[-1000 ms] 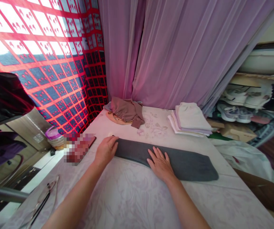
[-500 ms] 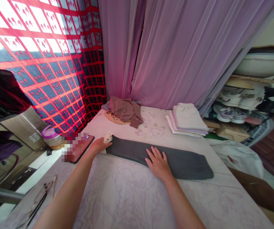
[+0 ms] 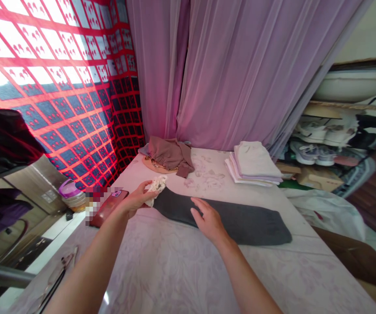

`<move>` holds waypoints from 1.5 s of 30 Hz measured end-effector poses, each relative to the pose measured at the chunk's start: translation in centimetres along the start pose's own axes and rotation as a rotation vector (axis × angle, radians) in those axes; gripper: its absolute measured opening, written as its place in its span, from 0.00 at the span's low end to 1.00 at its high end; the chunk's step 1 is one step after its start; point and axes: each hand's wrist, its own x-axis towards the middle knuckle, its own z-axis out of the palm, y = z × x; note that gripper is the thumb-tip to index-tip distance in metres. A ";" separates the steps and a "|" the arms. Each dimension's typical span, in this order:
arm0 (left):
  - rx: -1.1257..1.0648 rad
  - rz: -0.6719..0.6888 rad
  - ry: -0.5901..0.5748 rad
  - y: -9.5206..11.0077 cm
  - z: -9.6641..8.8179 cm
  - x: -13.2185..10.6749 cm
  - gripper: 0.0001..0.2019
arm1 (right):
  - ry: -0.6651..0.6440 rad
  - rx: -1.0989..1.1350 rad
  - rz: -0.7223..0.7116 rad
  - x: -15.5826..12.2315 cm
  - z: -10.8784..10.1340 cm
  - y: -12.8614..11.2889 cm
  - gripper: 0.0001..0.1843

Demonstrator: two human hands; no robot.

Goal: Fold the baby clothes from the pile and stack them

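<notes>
A long dark grey garment (image 3: 249, 220), folded into a narrow strip like a pair of trousers, lies across the table. At its left end is a gathered cream edge (image 3: 157, 185). My left hand (image 3: 142, 197) is closed around that cream edge and holds it slightly raised. Over the middle of the strip is my right hand (image 3: 207, 219), its fingers apart and holding nothing. Whether its fingertips touch the cloth I cannot tell.
A crumpled brown garment (image 3: 168, 155) lies at the back left, and a stack of folded white clothes (image 3: 256, 161) at the back right. By my left forearm are a phone (image 3: 111, 209) and eyeglasses (image 3: 57, 272). The tablecloth (image 3: 161, 270) has a floral pattern.
My left hand has drawn the cream end up and slightly right, bunching it. My right hand, flat on the grey cloth before, has lifted and shifted a little left.
</notes>
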 end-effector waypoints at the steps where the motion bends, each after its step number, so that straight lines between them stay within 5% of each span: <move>1: 0.025 0.031 -0.007 0.4 0.8 -0.1 0.40 | 0.017 0.103 -0.002 0.5 -0.1 -1.2 0.23; 5: 0.124 0.207 -0.009 1.6 4.3 -0.5 0.42 | 0.028 0.385 0.105 2.2 -1.0 -4.7 0.21; 8: 0.144 0.353 -0.022 1.9 7.2 -1.1 0.44 | 0.010 0.572 0.233 2.8 -2.3 -5.2 0.23; 19: 0.004 0.625 -0.394 1.6 17.2 0.2 0.37 | 0.020 0.532 0.476 2.6 -10.9 -0.2 0.25; 21: 0.084 0.676 -0.365 1.8 18.0 0.4 0.37 | 0.085 0.486 0.508 2.4 -12.1 1.0 0.24; 25: 0.416 0.830 -0.073 -0.1 17.8 0.4 0.43 | 0.174 0.521 0.531 1.6 -13.8 2.9 0.18; 28: 0.572 0.791 0.046 -3.7 17.3 0.5 0.48 | 0.202 0.553 0.535 1.2 -14.2 3.9 0.18; 33: 0.517 0.566 0.197 -7.9 17.4 1.2 0.41 | 0.216 0.630 0.502 0.8 -14.3 4.4 0.19; 41: 0.201 0.292 0.196 -7.5 19.7 1.0 0.36 | 0.306 0.686 0.232 0.9 -14.8 1.3 0.26; 45: 0.242 0.277 0.205 -6.8 19.9 1.0 0.26 | 0.297 0.753 0.220 3.0 -14.2 -1.2 0.25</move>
